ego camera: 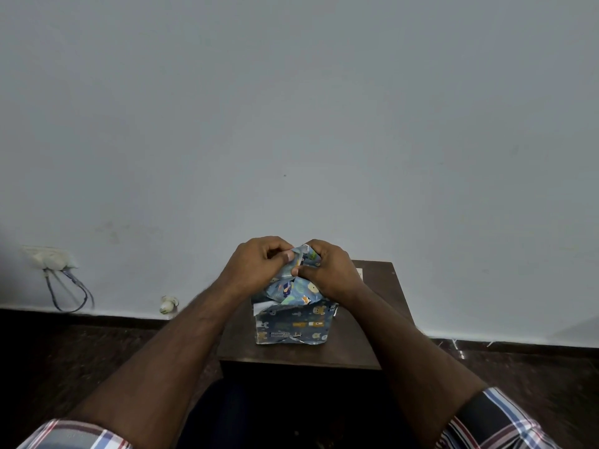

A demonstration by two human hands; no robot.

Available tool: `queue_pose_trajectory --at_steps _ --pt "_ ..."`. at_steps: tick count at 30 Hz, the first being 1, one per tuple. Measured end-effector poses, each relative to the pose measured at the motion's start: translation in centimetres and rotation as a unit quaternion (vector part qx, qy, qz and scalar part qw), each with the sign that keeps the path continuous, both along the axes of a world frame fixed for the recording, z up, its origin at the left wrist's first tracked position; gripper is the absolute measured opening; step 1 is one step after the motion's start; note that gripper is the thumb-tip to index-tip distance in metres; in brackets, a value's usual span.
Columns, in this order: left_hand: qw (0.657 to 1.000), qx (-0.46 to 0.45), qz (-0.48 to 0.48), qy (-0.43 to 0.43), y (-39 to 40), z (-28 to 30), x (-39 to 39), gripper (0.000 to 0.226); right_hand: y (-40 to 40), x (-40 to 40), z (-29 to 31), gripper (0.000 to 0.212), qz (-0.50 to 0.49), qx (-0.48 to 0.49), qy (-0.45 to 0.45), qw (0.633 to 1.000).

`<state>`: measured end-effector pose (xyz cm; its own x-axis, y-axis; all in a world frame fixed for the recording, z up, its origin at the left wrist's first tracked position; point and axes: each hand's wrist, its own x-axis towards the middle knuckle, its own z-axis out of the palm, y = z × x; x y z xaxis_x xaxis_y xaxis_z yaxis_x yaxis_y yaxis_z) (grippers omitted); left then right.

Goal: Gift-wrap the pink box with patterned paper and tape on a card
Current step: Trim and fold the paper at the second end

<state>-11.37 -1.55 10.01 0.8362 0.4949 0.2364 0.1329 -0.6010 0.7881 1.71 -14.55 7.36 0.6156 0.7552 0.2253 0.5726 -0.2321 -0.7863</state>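
Note:
The box (293, 328) stands on a small dark wooden table (350, 348), covered in blue patterned paper with cartoon animals; no pink shows. Above the box the loose paper (293, 290) is gathered into a bunch. My left hand (256, 267) pinches the top of this bunch from the left. My right hand (330, 270) grips it from the right, thumb against the paper. A white strip (261, 307) of the paper's underside shows at the box's upper left corner. No card or tape is clearly visible.
A pale wall fills the view behind the table. A wall socket (52, 259) with a plug and looping cable sits at the lower left, and a small white object (168, 304) lies by the skirting. Dark floor surrounds the table.

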Motion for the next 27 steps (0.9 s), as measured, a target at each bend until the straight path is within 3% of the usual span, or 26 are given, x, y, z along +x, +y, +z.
queue_pose_trajectory --at_steps 8,11,17,24,27 --pt "0.999 -0.035 -0.018 -0.016 -0.6 0.7 0.5 0.01 0.0 -0.1 0.0 0.028 -0.004 0.0 0.006 1.0" --pt "0.998 -0.054 -0.042 -0.011 -0.7 0.7 0.6 0.021 -0.1 0.0 0.0 0.029 -0.001 0.005 0.003 1.0" --pt "0.994 -0.08 -0.071 0.005 -0.8 1.0 0.7 0.026 -0.2 0.0 0.1 0.021 0.003 0.008 -0.001 1.0" --pt "0.999 -0.024 -0.019 -0.018 -1.1 0.7 1.3 0.011 -0.4 0.0 0.0 0.027 0.009 0.022 0.009 1.0" --pt "0.999 -0.02 -0.007 -0.032 -1.4 0.8 1.5 0.01 -1.4 0.3 -0.2 0.017 0.0 0.062 0.062 0.996"
